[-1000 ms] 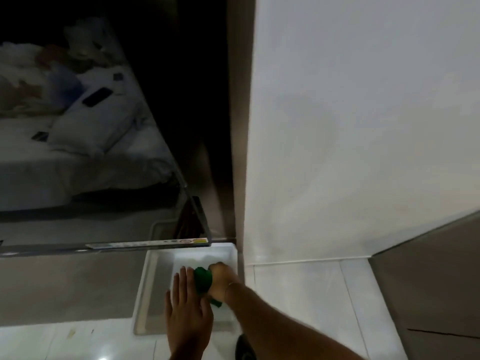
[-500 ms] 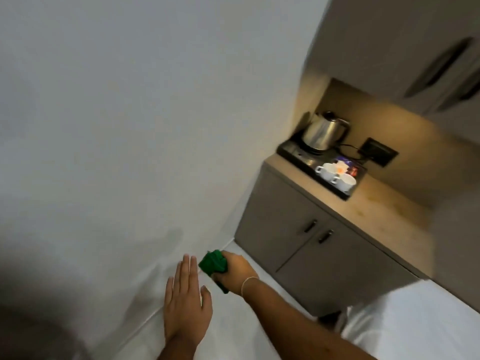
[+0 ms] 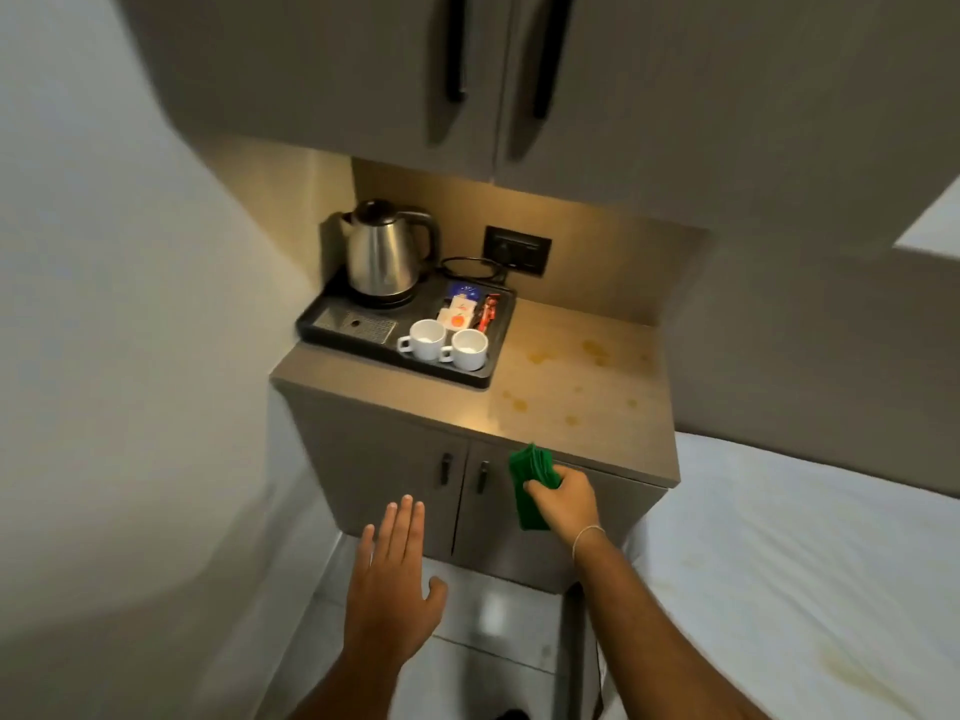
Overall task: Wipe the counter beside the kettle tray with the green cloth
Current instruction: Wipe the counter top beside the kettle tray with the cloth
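Note:
My right hand (image 3: 563,498) grips a folded green cloth (image 3: 530,478) in front of the cabinet doors, just below the counter's front edge. My left hand (image 3: 392,589) hovers flat with fingers spread, lower and to the left, holding nothing. The beige counter (image 3: 576,387) carries several yellowish stains to the right of the black kettle tray (image 3: 332,324). A steel kettle (image 3: 387,252), two white cups (image 3: 444,343) and sachets stand on the tray.
A wall socket (image 3: 517,250) with a black cord sits behind the tray. Upper cabinets with dark handles (image 3: 457,49) hang above. A white wall is on the left, a white bed (image 3: 810,553) on the right. Lower cabinet doors (image 3: 395,470) face me.
The view has swung from a dark screen and white wall round to the kettle counter, now straight ahead and close. My right hand with the cloth has risen toward the counter edge.

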